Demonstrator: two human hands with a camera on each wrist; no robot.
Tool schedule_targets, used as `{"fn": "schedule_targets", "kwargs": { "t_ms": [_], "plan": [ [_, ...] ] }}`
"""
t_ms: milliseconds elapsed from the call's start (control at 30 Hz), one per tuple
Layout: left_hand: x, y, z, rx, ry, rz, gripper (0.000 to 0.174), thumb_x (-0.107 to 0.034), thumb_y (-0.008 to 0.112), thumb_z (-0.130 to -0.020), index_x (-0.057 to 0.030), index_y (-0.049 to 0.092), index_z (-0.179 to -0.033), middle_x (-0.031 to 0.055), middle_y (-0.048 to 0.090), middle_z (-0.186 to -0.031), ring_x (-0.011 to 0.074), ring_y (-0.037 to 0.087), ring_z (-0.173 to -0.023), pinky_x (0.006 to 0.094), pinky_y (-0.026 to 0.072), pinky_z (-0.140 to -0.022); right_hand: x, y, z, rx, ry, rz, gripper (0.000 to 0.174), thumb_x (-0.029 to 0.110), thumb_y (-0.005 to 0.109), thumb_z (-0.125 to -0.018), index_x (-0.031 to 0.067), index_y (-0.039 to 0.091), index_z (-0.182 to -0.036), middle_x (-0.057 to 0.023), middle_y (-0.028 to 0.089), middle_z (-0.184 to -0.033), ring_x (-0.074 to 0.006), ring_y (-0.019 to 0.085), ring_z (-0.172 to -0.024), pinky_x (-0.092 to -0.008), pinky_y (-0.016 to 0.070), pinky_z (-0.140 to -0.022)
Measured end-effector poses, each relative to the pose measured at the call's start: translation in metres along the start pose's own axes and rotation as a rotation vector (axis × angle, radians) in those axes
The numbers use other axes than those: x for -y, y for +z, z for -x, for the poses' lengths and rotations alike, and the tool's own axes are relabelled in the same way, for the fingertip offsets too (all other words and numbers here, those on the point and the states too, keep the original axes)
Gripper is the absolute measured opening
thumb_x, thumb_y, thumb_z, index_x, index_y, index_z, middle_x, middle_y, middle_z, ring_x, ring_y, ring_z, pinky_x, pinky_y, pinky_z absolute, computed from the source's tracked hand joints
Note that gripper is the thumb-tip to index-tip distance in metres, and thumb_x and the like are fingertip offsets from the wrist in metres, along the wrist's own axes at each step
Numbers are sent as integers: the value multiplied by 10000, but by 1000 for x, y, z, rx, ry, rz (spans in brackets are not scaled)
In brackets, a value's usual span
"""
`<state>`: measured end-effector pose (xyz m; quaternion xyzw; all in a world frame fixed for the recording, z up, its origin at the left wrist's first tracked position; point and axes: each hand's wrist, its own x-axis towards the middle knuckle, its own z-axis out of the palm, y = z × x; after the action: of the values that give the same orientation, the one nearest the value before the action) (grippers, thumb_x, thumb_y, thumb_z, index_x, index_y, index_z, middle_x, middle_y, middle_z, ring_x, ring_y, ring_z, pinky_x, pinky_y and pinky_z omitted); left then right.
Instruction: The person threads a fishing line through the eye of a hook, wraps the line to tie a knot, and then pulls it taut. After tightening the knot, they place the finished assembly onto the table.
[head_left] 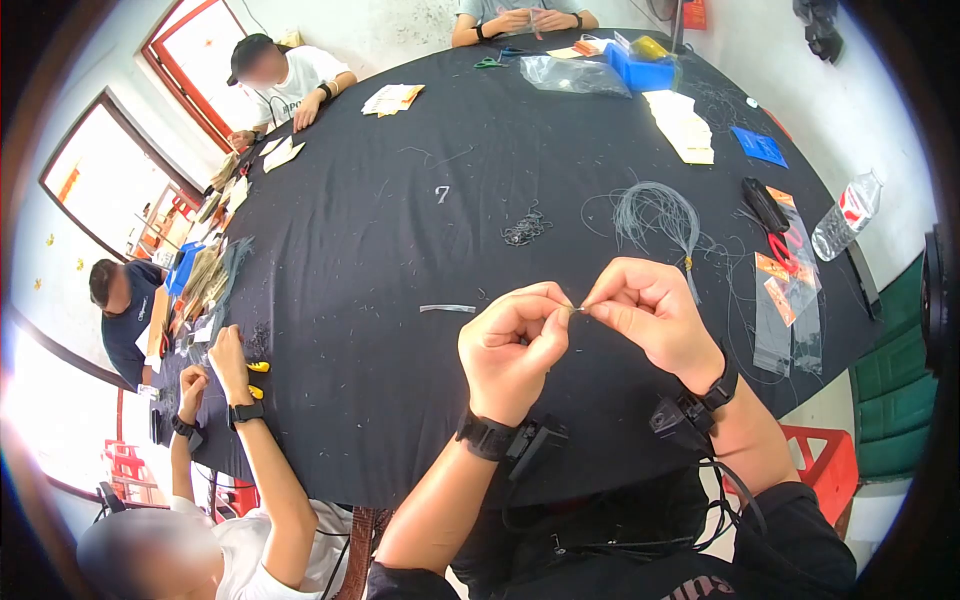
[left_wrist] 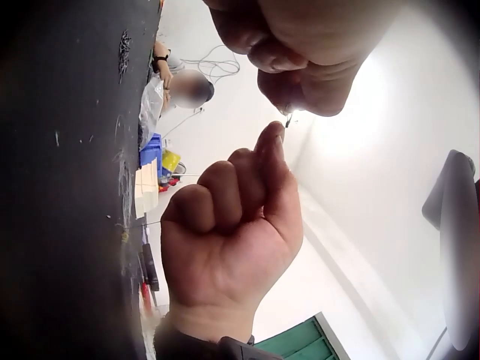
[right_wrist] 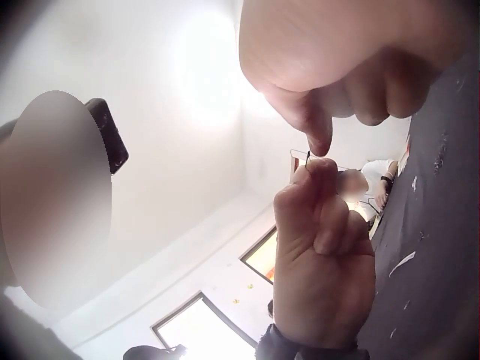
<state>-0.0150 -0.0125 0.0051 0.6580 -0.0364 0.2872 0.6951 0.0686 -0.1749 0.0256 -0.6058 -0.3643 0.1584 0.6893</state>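
Fingertip to fingertip, my two hands meet above the black-covered table. The left hand point(head_left: 515, 350) pinches a tiny thin dark piece point(right_wrist: 307, 160), hook-like in the right wrist view, between thumb and forefinger. The right hand point(head_left: 645, 315) pinches at the same tiny piece from the other side, its other fingers curled in. Fingertips hide most of the piece. Beyond the hands lie a small heap of dark metal bits point(head_left: 525, 228) and a tied coil of thin grey line point(head_left: 655, 220). A short clear tube-like strip point(head_left: 447, 308) lies left of the left hand.
To the right are red-handled scissors point(head_left: 782, 252), a black case point(head_left: 765, 205), clear packets point(head_left: 790, 330) and a water bottle point(head_left: 848, 215). A blue box point(head_left: 640, 70) and paper cards point(head_left: 680, 127) stand farther back. Other people sit around the table, one close at left.
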Motion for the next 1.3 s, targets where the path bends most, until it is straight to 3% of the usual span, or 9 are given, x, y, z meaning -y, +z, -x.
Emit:
{"fn": "schedule_targets", "kwargs": {
  "t_ms": [333,433,633,733,933,967,1067,1100,1300],
  "plan": [
    [-2,1,0,-23,22,-23,87,107,679,-784,32,648,-812,77,696,-917,-2,470,-556,172,402,-519,-4,-1,0,49,98,-112,94,89,686,-902,0,687,-933,88,514,-632,21,390,-564,-172,296,-526],
    [0,-2,0,33,73,-56,65,105,648,-828,41,641,-841,122,686,-964,12,527,-590,160,411,-506,0,1,-1,30,143,-162,108,103,701,-895,-3,690,-913,89,512,-619,20,386,-556,-172,291,-523],
    [1,-4,-3,63,172,-167,69,105,644,-835,36,651,-838,124,687,-965,26,542,-586,163,420,-503,3,-1,-1,30,177,-190,92,85,705,-883,-3,691,-904,92,508,-619,22,378,-556,-172,281,-517],
    [-2,-4,-4,68,105,-170,48,81,649,-855,37,666,-862,135,681,-997,54,570,-594,175,440,-506,6,-4,-2,4,100,-53,74,69,707,-872,-1,693,-890,101,477,-603,20,359,-550,-177,272,-512],
    [-5,-5,-10,47,-13,21,86,-40,648,-915,34,671,-951,131,661,-1063,122,628,-727,246,515,-654,7,-7,-1,-35,-20,158,72,50,723,-844,16,705,-904,100,402,-568,3,316,-535,-201,260,-502],
    [-6,-8,-12,90,-74,25,123,-80,659,-918,18,669,-992,131,617,-1182,142,633,-861,271,522,-760,7,-7,-1,-25,-41,196,72,42,720,-842,19,706,-909,94,395,-561,-1,316,-531,-206,260,-500],
    [1,-10,-17,177,51,2,132,-96,680,-905,-6,673,-1002,133,524,-1327,151,614,-970,291,516,-834,10,-7,-1,-7,-88,285,81,16,711,-838,27,708,-918,76,378,-545,-11,319,-520,-216,265,-494],
    [1,-13,-17,230,-55,69,134,-92,708,-879,-26,680,-992,135,442,-1408,154,596,-1026,314,507,-884,11,-5,-1,-10,-94,297,83,6,706,-838,27,707,-918,71,378,-540,-13,324,-517,-217,268,-492],
    [2,-16,-18,292,-15,-11,135,-65,732,-848,-34,679,-969,142,454,-1393,156,596,-1014,314,512,-878,10,-3,0,-10,-113,344,97,-18,702,-832,32,706,-916,57,393,-533,-17,339,-511,-216,277,-489]
  ]
}}
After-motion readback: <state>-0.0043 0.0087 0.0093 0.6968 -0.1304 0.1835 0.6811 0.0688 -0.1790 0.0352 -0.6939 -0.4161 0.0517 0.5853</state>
